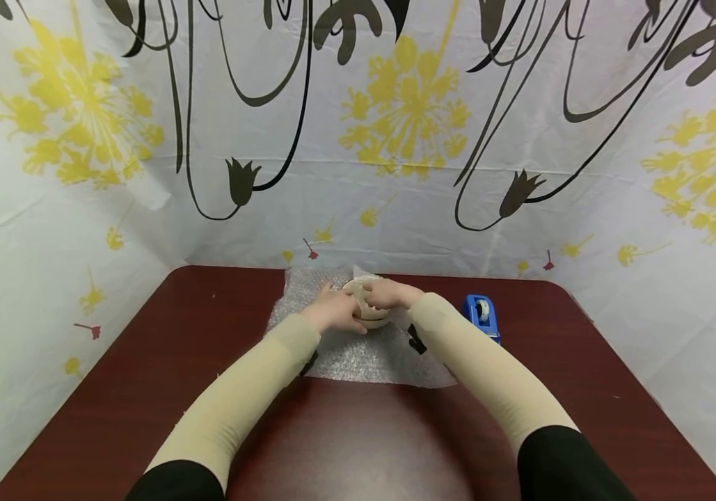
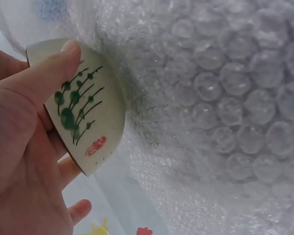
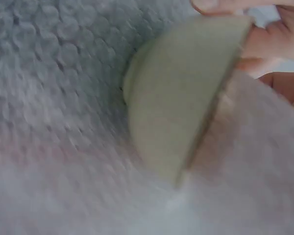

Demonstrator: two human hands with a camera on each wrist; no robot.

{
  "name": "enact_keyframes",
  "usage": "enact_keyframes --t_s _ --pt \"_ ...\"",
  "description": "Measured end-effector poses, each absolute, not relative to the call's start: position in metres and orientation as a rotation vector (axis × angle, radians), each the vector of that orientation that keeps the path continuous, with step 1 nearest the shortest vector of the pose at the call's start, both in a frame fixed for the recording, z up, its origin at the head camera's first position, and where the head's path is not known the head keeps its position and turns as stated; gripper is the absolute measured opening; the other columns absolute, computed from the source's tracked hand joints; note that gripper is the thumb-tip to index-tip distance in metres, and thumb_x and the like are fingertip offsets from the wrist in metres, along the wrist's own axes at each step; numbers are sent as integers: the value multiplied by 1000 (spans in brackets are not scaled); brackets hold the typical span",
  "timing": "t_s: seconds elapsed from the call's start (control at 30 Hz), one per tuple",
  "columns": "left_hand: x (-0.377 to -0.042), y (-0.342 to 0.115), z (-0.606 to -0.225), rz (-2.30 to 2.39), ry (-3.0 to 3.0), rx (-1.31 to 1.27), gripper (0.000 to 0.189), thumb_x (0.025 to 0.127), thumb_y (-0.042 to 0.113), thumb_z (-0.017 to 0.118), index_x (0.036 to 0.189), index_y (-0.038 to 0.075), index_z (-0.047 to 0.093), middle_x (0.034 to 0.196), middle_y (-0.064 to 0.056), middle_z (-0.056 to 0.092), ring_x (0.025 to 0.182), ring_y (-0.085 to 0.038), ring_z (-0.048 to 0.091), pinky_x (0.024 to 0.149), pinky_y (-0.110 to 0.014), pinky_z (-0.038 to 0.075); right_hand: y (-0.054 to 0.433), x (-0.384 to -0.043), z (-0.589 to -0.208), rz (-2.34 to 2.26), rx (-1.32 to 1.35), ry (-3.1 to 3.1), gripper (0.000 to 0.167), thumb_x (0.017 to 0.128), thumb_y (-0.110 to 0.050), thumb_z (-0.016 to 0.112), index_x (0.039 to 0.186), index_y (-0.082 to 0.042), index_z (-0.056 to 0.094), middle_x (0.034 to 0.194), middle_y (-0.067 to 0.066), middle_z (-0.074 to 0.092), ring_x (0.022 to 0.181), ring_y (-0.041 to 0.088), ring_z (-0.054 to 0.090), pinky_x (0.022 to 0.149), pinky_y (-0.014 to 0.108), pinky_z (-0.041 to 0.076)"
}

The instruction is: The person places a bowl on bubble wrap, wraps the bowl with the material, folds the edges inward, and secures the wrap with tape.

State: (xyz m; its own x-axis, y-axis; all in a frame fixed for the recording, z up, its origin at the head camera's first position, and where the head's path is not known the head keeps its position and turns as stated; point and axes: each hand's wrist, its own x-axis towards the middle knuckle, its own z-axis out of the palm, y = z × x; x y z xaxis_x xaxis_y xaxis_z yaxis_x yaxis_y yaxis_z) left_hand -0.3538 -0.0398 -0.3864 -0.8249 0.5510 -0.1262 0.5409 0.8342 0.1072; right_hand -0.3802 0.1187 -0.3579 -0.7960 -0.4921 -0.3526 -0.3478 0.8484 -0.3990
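From here I see soft glare between shadows on the table (image 1: 417, 445), in front of the bubble wrap (image 1: 364, 362), and blur across the right wrist view.

head: above, facing forward-down over table (image 1: 420, 445) | left/right wrist: close, both showing bowl (image 2: 102, 115), bubble wrap (image 2: 225, 98)

Arms (image 1: 232, 410) stretched forward, converging | left grip (image 1: 335, 308) — pinching, thumb (image 2: 46, 76) opposing fingers (image 2: 80, 210) | right grip (image 1: 390, 293) — close beside it
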Motion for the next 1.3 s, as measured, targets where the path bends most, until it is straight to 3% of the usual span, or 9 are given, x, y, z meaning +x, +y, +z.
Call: enact_keyframes --t_s 0.07,0.17,0.43,0.6,0.73,0.9,1.03,1.13,1.3 --pt "-357 -39 -388 132 2844 843 21 86 49 69 90 29 75 96 15 69 116 -15 56 115 -56 9 126 -379 -348 -410 -663 2612 48 101 -13 36 145 4 39 129 19 57 101 24 61 87 36 50" --pt "-359 -38 -388 152 2821 819 19 86 47 70 87 28 74 85 15 67 98 -13 62 115 -56 8 142 -377 -330 -384 -738 2646 44 99 -11 39 140 3 48 138 19 52 122 32 53 99 43 46" --pt "-356 -36 -385 156 2817 825 22 87 44 70 79 24 74 69 14 64 77 -9 61 115 -57 4 206 -352 -313 -374 -915 2775 48 90 4 53 138 -2 53 136 19 54 121 36 53 91 46 50" --pt "-355 -36 -386 142 2815 837 22 87 45 70 78 25 74 71 15 65 76 -8 61 115 -58 3 236 -335 -343 -53 -1193 2874 80 76 0 79 147 -8 43 148 18 40 110 31 60 72 35 54" --pt "-354 -35 -386 154 2807 846 25 87 45 69 78 22 75 71 9 68 68 -8 59 114 -59 1 246 -328 -364 46 -1424 2908 87 70 2 82 147 -8 42 151 16 37 107 29 61 63 31 52" --pt "-354 -36 -389 170 2806 848 27 87 45 69 77 21 75 69 5 68 63 -8 56 114 -59 -2 243 -328 -379 -36 -1538 2908 71 76 13 70 141 -7 51 144 14 47 116 29 58 66 31 51" --pt "-355 -38 -390 175 2798 850 29 87 46 69 76 19 75 61 6 63 61 -9 56 114 -60 -4 237 -331 -382 -106 -1536 2881 47 84 9 63 128 -8 64 134 14 57 117 27 58 78 35 54" --pt "-356 -38 -388 183 2802 851 30 87 45 70 74 18 74 58 7 60 61 -10 56 113 -60 -4 233 -336 -381 -261 -1406 2880 33 90 3 60 120 -9 69 130 13 60 118 28 57 83 39 53" --pt "-357 -36 -388 197 2799 848 28 86 44 71 76 18 75 68 8 67 65 -8 57 114 -59 -3 226 -348 -377 -662 -1061 2877 25 99 -14 56 120 -9 68 122 8 64 109 24 60 86 43 51"
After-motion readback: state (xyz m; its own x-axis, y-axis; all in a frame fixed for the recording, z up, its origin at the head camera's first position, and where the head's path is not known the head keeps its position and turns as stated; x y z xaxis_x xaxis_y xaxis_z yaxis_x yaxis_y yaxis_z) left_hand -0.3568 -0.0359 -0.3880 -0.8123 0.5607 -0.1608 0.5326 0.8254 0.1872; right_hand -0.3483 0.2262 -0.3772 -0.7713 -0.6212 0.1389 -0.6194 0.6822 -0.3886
